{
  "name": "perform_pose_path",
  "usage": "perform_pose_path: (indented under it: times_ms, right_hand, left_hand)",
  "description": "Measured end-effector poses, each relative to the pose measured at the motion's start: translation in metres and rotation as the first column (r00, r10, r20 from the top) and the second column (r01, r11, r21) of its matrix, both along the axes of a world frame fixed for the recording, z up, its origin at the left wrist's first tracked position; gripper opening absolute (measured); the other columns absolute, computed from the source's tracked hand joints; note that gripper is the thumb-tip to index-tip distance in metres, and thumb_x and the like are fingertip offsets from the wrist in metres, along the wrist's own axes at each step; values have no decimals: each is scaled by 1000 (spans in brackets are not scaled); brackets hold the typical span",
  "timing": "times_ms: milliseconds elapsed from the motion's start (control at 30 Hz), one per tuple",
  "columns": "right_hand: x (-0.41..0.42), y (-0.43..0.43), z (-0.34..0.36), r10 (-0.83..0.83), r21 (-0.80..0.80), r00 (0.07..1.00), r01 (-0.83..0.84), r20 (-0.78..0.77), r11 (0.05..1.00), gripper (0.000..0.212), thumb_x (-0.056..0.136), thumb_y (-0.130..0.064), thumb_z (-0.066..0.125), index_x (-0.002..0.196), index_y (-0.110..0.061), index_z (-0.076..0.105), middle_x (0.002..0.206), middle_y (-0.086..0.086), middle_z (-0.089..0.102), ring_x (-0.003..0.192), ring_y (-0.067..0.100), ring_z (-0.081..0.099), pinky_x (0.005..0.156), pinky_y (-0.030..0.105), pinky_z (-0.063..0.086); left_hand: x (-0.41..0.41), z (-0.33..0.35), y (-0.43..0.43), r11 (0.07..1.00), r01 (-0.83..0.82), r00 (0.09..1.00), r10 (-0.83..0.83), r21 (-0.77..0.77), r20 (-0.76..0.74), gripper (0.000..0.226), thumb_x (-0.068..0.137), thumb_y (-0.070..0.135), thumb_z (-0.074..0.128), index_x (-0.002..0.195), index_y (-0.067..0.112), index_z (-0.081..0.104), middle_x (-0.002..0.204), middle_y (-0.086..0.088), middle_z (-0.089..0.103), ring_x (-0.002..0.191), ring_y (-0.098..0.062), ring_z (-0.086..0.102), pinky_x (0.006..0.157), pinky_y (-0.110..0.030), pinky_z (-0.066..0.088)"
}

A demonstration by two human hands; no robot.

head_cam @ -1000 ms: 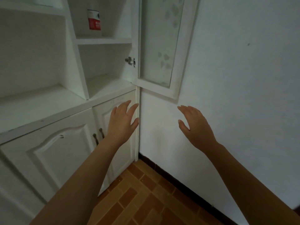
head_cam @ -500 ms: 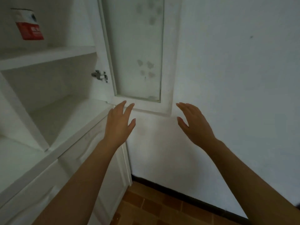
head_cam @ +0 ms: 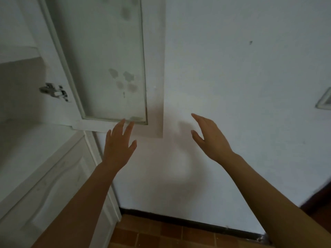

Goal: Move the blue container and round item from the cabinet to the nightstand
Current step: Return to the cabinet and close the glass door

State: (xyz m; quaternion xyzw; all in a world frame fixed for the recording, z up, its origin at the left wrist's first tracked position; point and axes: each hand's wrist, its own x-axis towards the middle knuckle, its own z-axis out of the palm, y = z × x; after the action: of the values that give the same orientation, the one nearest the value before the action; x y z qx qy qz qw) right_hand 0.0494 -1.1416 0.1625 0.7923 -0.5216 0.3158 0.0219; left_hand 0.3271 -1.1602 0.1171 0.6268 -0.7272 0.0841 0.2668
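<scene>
Neither a blue container nor a round item shows in the head view, and no nightstand either. The white cabinet (head_cam: 35, 145) fills the left side, with a bare shelf surface and an open glass-panelled door (head_cam: 107, 68) swung out against the wall. My left hand (head_cam: 118, 147) is raised with fingers spread, its fingertips just below the door's lower edge, holding nothing. My right hand (head_cam: 209, 138) hovers in front of the white wall, fingers apart and empty.
A metal hinge (head_cam: 53, 92) sits on the cabinet frame at the left. Below is a closed lower cabinet door (head_cam: 59, 190). The white wall (head_cam: 241, 68) has a dark skirting strip above brown floor tiles (head_cam: 170, 235). A framed edge (head_cam: 324, 99) shows at far right.
The view has swung right and closer to the wall; the shelves and the red-and-white package have left the frame. Both hands stay raised and empty, roughly in the same pose.
</scene>
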Motion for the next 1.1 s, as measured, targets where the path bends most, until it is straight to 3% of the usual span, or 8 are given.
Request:
perform_pose_path:
  times_ms: [233, 567, 733, 900, 1100]
  right_hand:
    - [21, -59, 13, 95, 52, 995, -97, 43, 994, 56, 95, -27, 45, 144, -16, 20, 147, 6, 34, 132, 22, 33, 105, 31, 27]
    - [60, -122, 29, 235, 177, 956, -266, 175, 948, 67, 96, -25, 45, 146, -17, 1, 151, 7, 25, 135, 22, 30, 107, 30, 24]
    - [70, -121, 32, 300, 160, 914, -351, 274, 923, 62, 96, -16, 45, 146, -16, 9, 138, 9, 47, 124, 22, 46, 100, 25, 33]
    - [74, -117, 32, 262, 174, 905, -333, 336, 927, 51, 96, -14, 42, 142, -14, 20, 132, 11, 50, 115, 23, 52, 88, 19, 38]
    - [76, -103, 31, 246, 168, 909, -315, 336, 934, 48, 97, -16, 41, 142, -13, 24, 131, 12, 53, 112, 25, 55, 89, 27, 43]
  left_hand:
    - [14, -8, -35, 994, -53, 999, 53, 101, -2, 80, 87, 24, 57, 145, 20, 1, 155, -12, 4, 142, -26, 8, 112, -52, 9]
    - [30, -13, -62, 983, -104, 995, 102, 150, 21, 93, 82, 20, 64, 142, 26, -8, 155, -9, -10, 143, -27, 4, 111, -56, 13]
    - [31, -19, -66, 984, -113, 994, 111, 141, 16, 96, 80, 18, 66, 143, 27, -6, 154, -10, -13, 142, -30, 6, 109, -57, 16]
    - [30, -21, -67, 981, -108, 994, 104, 161, 32, 102, 81, 19, 65, 139, 29, -18, 150, -7, -24, 143, -29, 4, 111, -54, 14]
    - [36, -18, -56, 985, -94, 994, 86, 142, 64, 99, 82, 21, 64, 139, 30, -17, 153, -7, -19, 143, -27, 4, 111, -53, 13]
